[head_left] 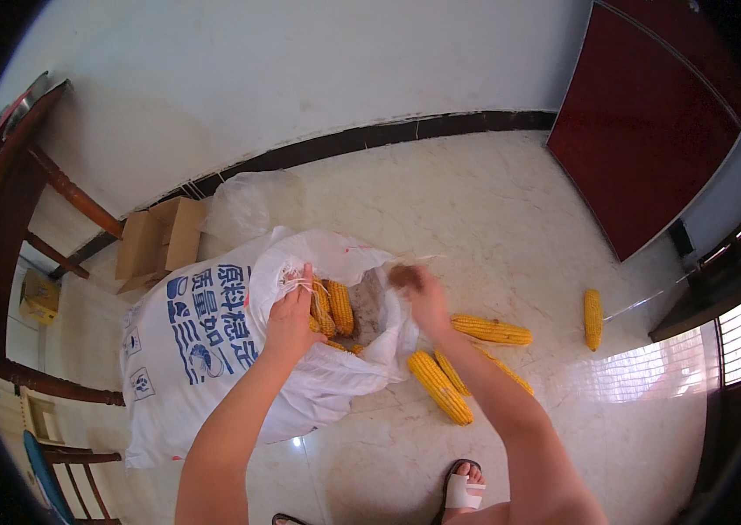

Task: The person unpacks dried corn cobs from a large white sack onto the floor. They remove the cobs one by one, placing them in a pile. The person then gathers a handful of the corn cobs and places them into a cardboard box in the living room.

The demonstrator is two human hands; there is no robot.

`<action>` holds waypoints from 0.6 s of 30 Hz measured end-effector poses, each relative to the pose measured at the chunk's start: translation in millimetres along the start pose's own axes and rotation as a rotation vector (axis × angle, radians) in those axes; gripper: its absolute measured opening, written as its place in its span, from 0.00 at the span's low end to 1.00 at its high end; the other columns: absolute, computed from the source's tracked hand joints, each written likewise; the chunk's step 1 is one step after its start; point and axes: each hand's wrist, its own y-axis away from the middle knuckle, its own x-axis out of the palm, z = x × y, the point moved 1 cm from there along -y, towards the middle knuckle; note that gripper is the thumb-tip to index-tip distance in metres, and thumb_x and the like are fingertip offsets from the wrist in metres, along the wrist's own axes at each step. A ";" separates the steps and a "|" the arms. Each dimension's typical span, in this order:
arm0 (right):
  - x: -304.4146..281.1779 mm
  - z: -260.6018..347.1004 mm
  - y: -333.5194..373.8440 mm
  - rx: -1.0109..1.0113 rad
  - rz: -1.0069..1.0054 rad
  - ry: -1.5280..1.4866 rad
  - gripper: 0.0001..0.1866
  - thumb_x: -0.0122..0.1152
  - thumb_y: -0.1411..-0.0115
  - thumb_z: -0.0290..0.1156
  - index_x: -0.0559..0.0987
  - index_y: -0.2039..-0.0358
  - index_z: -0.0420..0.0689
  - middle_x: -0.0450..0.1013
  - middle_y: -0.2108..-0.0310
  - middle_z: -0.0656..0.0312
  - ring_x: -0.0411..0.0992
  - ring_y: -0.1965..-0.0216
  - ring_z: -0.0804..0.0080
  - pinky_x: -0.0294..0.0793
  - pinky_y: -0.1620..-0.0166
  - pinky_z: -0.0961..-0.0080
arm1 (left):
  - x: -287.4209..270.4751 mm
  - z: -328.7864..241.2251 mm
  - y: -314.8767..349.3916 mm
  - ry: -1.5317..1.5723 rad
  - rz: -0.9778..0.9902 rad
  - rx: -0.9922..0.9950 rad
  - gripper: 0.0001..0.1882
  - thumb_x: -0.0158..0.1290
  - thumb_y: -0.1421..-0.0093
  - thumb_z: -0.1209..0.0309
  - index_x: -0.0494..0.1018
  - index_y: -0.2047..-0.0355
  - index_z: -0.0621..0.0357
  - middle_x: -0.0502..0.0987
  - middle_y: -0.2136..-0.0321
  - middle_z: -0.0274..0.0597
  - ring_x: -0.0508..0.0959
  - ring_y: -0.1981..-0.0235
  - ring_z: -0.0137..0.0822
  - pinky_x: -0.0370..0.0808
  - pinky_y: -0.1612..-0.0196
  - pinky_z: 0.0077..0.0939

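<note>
A large white woven sack (186, 350) with blue print lies on its side, its mouth toward my right. Inside the mouth are several yellow ears of corn (340, 308). My left hand (291, 317) grips the upper left of the sack's rim, close to the corn. At the opposite side of the mouth is my right hand (421, 299), blurred by motion. A brownish smear shows at its fingertips, and I cannot make out what it is. Loose ears of corn (440, 388) lie on the floor by my right forearm, partly hidden by it. One more ear (493, 330) rests just beyond the wrist.
A single ear of corn (593, 319) lies apart at the right. Behind the sack stand an open cardboard box (179, 232) and a clear plastic bag (248, 206). A wooden table (3, 236) is at the left, a dark red panel (642, 122) at the far right. My sandalled foot (462, 490) is below.
</note>
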 end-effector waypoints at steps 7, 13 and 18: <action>70.5 -53.3 2.5 0.185 0.445 0.875 0.46 0.61 0.61 0.26 0.51 0.40 0.45 0.43 0.39 0.48 0.48 0.40 0.46 0.52 0.41 0.60 | -2.3 14.4 -0.5 -0.073 0.068 -0.112 0.70 0.71 0.76 0.62 0.34 0.38 0.55 0.47 0.40 0.50 0.52 0.40 0.52 0.58 0.45 0.41; 55.0 -38.0 5.5 -0.429 0.309 0.694 0.23 0.56 0.57 0.23 0.72 0.56 0.42 0.66 0.52 0.49 0.64 0.51 0.54 0.65 0.51 0.66 | 1.7 25.2 14.7 -0.092 0.216 -0.150 0.73 0.71 0.78 0.59 0.32 0.38 0.53 0.48 0.40 0.54 0.51 0.40 0.54 0.56 0.43 0.41; 61.6 -26.9 74.3 -0.010 1.057 0.798 0.14 0.55 0.52 0.44 0.78 0.71 0.48 0.74 0.70 0.54 0.72 0.67 0.57 0.70 0.64 0.64 | 8.6 31.6 23.0 -0.173 0.401 -0.119 0.75 0.71 0.79 0.56 0.28 0.38 0.51 0.48 0.40 0.55 0.51 0.40 0.53 0.52 0.40 0.39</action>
